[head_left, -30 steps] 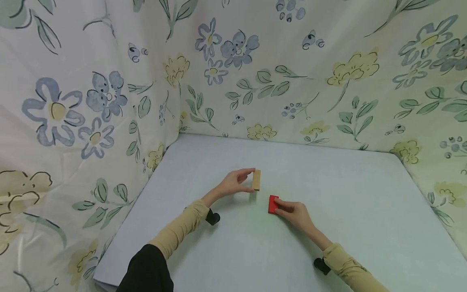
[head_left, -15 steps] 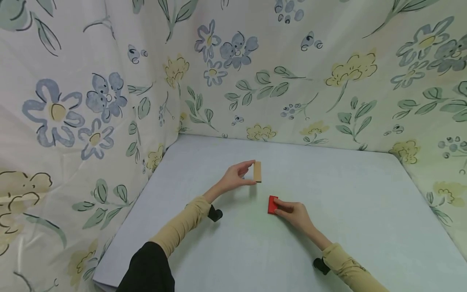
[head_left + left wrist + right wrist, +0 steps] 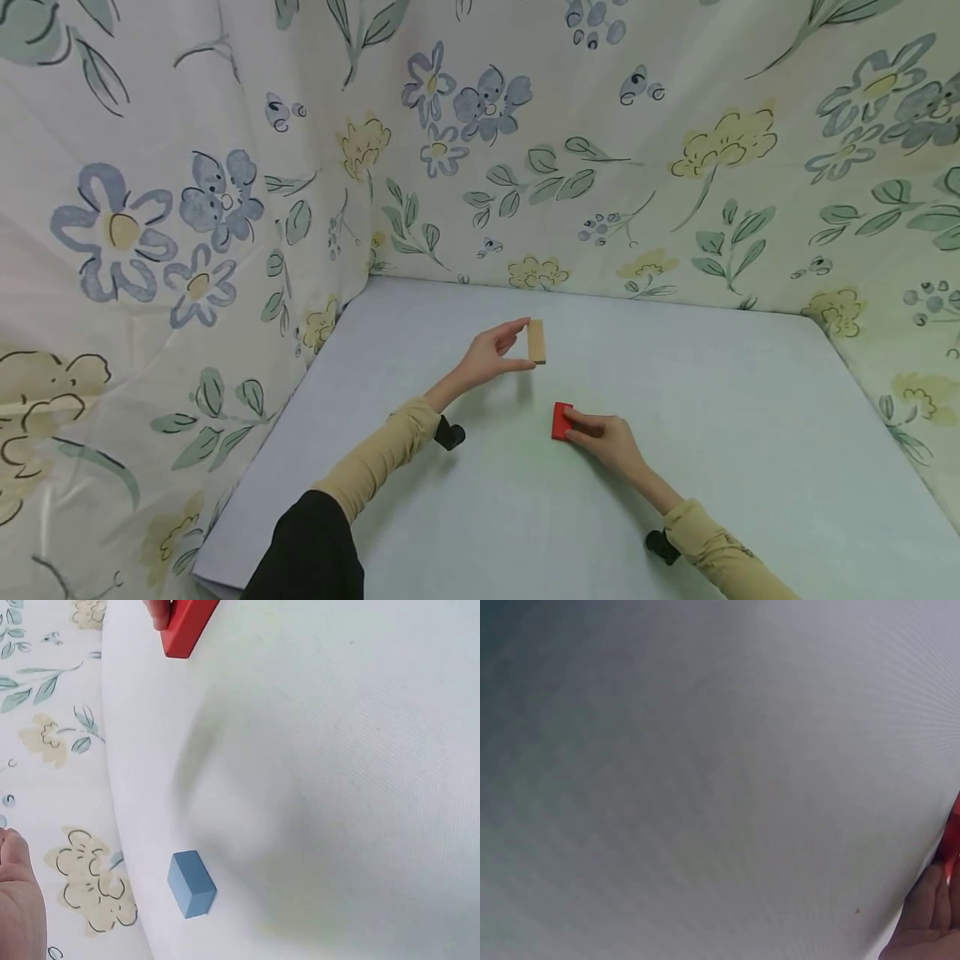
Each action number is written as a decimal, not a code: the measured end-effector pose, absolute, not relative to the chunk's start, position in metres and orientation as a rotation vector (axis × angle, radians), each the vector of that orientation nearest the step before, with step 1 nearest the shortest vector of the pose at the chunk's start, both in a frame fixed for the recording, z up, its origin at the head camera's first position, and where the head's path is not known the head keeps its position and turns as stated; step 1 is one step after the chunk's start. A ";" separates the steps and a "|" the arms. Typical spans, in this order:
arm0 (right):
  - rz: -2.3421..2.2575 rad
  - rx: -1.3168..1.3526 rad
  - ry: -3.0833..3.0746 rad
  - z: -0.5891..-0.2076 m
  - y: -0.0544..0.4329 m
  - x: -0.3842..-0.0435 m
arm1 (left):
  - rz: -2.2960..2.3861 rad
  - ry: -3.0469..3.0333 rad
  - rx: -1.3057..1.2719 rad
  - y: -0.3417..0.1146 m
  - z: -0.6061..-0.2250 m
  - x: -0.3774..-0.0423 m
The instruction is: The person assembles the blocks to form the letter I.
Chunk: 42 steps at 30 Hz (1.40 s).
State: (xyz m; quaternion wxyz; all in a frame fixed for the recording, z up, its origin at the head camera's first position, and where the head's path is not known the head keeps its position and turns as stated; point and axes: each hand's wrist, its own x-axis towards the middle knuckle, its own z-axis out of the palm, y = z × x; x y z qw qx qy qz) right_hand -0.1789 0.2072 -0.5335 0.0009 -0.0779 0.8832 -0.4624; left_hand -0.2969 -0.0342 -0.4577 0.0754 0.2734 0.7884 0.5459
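Note:
In the head view my left hand [image 3: 486,357] pinches a pale wooden block [image 3: 536,342] between thumb and fingertips at its two ends. The block stays raised, with a shadow on the table under it. My right hand [image 3: 609,440] grips a flat red block [image 3: 561,422] at its right side, low at the table and nearer to me. A corner of the red block shows along the right edge of the right wrist view. A small blue block [image 3: 191,883] lies on the table in the left wrist view; I do not see it in the head view.
The white table [image 3: 720,400] reaches back to a floral curtain [image 3: 525,167], which hangs behind it and along the left side. Black wrist cameras sit under both forearms, the left one [image 3: 450,433] above the table.
My left hand has moved away from me and slightly to the right with the wooden block, farther from the red one. The right hand and the red block stay where they were.

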 end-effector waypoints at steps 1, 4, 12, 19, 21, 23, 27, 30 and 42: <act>-1.450 -0.240 2.772 -0.534 0.207 -0.179 | 1.640 2.364 0.820 -0.033 -0.457 -0.297; -1.455 -0.232 2.766 -0.534 0.207 -0.179 | 1.648 2.360 0.820 -0.031 -0.455 -0.297; -1.448 -0.255 2.781 -0.534 0.208 -0.179 | 1.692 2.372 0.814 -0.021 -0.454 -0.296; -1.429 -0.256 2.776 -0.533 0.209 -0.180 | 1.751 2.345 0.846 -0.014 -0.458 -0.293; -1.428 -0.261 2.776 -0.533 0.209 -0.180 | 1.758 2.335 0.859 -0.012 -0.458 -0.293; -1.431 -0.267 2.781 -0.533 0.209 -0.180 | 1.752 2.331 0.870 -0.010 -0.460 -0.293; -1.432 -0.289 2.790 -0.533 0.209 -0.180 | 1.734 2.338 0.863 -0.007 -0.463 -0.292; -1.438 -0.299 2.795 -0.533 0.209 -0.180 | 1.725 2.354 0.848 -0.004 -0.467 -0.291; -1.466 -0.272 2.785 -0.532 0.208 -0.179 | 1.726 2.318 0.854 0.002 -0.461 -0.271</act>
